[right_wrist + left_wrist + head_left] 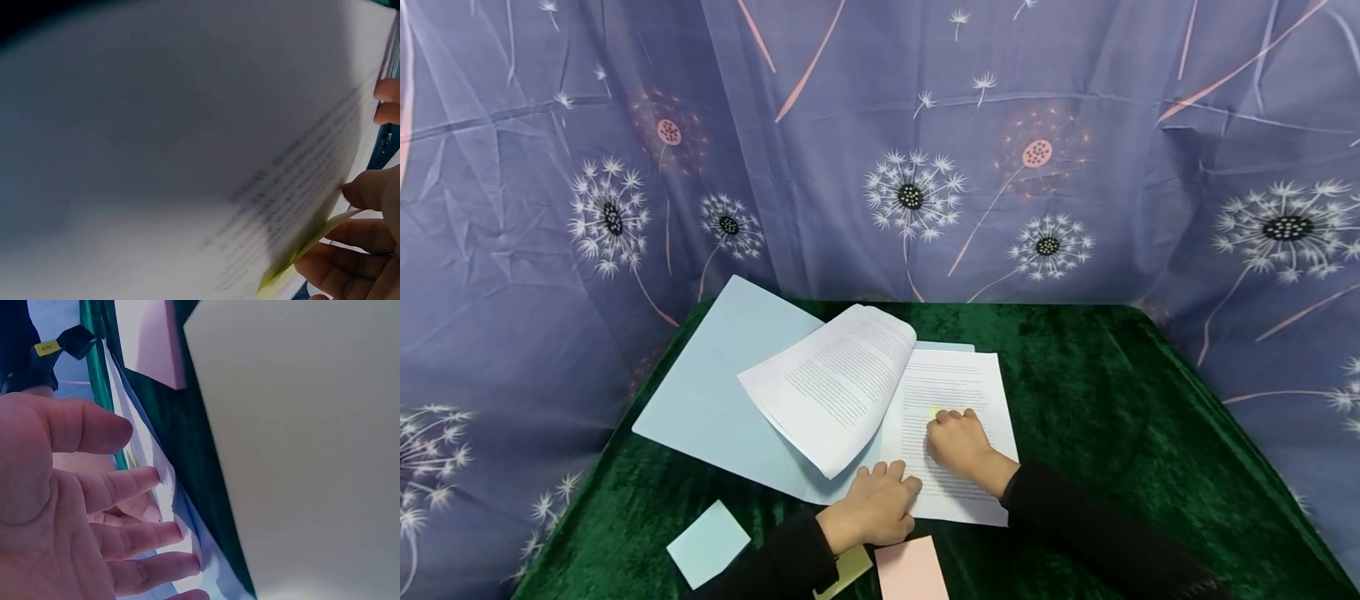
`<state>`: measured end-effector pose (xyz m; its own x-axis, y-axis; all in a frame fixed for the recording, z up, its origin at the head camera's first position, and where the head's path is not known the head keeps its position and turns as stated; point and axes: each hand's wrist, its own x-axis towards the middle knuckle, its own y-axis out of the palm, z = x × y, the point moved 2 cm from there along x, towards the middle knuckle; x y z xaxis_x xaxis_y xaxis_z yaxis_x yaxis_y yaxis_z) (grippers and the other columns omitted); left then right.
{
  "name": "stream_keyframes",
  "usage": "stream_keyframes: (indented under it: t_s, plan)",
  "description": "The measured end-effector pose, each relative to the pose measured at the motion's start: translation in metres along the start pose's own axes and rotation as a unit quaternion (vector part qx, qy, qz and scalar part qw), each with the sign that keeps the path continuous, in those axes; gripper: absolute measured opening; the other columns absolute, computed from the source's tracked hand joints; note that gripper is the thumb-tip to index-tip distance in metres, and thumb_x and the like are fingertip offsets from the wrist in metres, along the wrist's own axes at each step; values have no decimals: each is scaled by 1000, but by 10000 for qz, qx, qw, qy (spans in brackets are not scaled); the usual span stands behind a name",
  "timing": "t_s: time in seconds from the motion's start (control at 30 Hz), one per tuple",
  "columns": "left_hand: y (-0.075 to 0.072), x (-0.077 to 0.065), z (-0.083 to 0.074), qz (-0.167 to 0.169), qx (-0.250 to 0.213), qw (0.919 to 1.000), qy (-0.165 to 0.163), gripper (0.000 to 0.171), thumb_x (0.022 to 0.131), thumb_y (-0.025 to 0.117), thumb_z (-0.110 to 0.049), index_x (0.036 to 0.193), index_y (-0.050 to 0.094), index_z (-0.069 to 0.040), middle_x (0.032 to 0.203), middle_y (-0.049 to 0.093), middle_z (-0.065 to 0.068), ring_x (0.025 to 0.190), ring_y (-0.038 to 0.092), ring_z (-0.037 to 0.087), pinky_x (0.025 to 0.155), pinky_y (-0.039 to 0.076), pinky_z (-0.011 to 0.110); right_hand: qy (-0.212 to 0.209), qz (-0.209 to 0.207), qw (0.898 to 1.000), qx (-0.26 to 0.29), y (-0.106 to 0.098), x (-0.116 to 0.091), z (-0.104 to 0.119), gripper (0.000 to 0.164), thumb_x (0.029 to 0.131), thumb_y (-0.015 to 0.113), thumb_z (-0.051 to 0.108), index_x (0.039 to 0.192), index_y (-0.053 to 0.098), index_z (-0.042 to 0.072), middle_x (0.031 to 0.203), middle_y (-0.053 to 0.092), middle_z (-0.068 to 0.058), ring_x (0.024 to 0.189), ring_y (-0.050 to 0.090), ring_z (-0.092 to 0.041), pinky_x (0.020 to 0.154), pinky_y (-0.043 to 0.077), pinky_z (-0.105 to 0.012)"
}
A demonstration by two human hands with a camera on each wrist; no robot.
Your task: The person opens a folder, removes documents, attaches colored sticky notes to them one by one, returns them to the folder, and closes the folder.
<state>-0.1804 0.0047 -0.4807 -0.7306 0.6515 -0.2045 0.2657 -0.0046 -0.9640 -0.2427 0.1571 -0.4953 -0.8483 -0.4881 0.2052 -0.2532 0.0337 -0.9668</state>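
Observation:
A stack of printed sheets (951, 383) lies on an open light blue folder (722, 375), with several pages turned over to the left as a curled flap (850, 375). My right hand (962, 442) is over the right-hand page and pinches a yellow sticky note (294, 259) between thumb and fingers. The note touches or nearly touches the printed lines; its far end is hard to make out. At the lower left edge of the same page, my left hand (880, 504) rests with its fingers (144, 537) extended against the paper and folder edge.
Near the front lie a light blue sticky pad (708, 546), a pink pad (913, 571) and a yellow pad (850, 571) partly under the left sleeve. Dark green velvet cloth (1090, 400) covers the table. A purple dandelion-print curtain (820, 167) hangs around it.

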Motion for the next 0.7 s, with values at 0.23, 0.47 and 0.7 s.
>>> stream_keyframes:
  t_s: [0.23,0.47,0.7]
  plan:
    - [-1,-1,2,-19,-100,9999,46,41,81,68,-29,120,64,-16,87,44,-2,76,40,15,62,31,32,-16,31,9996,289,2,-12,0,27,84,71,32,76,63,8,76,53,-5,71,54,-23,61,43,-41]
    - [2,1,4,-70,-59,9999,134,44,80,69,-31,121,64,-16,89,46,-2,77,40,14,63,31,33,222,190,9954,914,3,-11,-4,43,87,68,41,107,64,2,101,60,-13,90,57,-29,72,45,-46]
    - [2,2,5,-57,40,9998,188,52,76,71,-44,120,65,-17,88,47,-2,76,41,14,64,33,34,306,708,9896,1212,7,-6,-5,66,89,64,47,135,51,2,133,53,-20,121,50,-35,90,40,-54]
